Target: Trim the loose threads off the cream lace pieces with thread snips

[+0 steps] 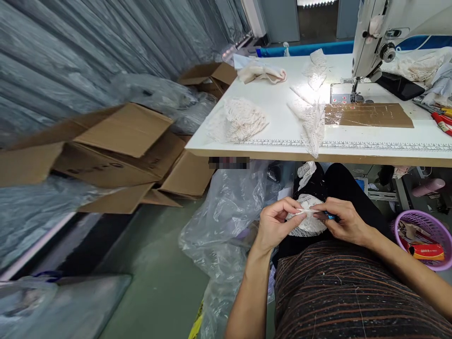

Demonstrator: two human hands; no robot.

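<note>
White lace [308,229] lies on the person's lap [353,197], below the front edge of the bench [275,103]; the left hand [277,219] has its fingers pinched together on the lace; the right hand [344,221] has its fingers clamped on the same piece just beside, with a small dark and blue object [331,215] among them, too small to identify; on the bench, a lace heap [245,120] sits at the left, a lace strip [312,117] reaches the front edge, and brown card [370,117] lies before the sewing machine [367,42].
</note>
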